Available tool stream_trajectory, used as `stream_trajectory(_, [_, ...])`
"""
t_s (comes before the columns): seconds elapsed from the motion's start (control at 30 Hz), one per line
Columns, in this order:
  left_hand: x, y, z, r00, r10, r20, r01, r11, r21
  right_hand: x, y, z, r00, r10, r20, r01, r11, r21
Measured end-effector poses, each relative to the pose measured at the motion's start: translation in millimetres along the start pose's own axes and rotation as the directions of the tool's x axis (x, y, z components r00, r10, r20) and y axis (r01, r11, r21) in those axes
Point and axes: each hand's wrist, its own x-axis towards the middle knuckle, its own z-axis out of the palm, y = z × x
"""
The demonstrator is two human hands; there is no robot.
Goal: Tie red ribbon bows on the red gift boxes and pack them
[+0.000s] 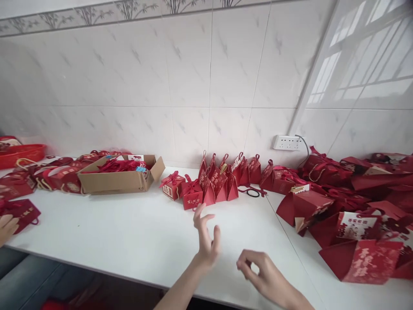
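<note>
My left hand (207,239) is raised over the white table in front of a small red gift box with a ribbon bow (192,196). Its fingers are apart and curved, with nothing between them. To its right, my right hand (263,273) hovers above the tabletop. There the thumb and forefinger curl together into a loop, and I see nothing held in them. Beyond the hands, several upright red triangular gift boxes (219,183) with ribbon loops stand grouped near the wall. Another red bow-tied box (172,186) sits at their left.
An open cardboard box (112,183) holds red ribbons. Red gift boxes pile up at right (348,215) and left (64,174). A black ring (253,193) lies by the upright boxes. A power strip (288,142) is on the wall. Another person's hand (8,227) touches a red box at far left.
</note>
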Motion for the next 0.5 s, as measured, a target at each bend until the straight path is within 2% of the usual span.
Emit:
stream_trajectory(0.13, [21,-29,41.7,0.984,0.112,0.137,-0.124,0.988,0.087,47,23,-20,0.987,0.022,-0.159,-0.01,0.997,0.077])
stream_trajectory(0.23, [24,-55,61.1,0.955,0.203,0.216,-0.234,0.964,0.129,82,44,-28,0.943,0.016,-0.334,-0.001,0.999,0.046])
stream_trajectory(0.37, [23,-81,68.3,0.948,0.207,0.243,-0.239,0.964,0.113,123,62,-36,0.866,-0.034,-0.499,0.016,0.999,-0.04])
stream_trajectory(0.5, [26,-87,66.7,0.946,0.165,0.279,-0.194,0.978,0.079,163,72,-38,0.768,-0.072,-0.636,-0.018,0.991,-0.135])
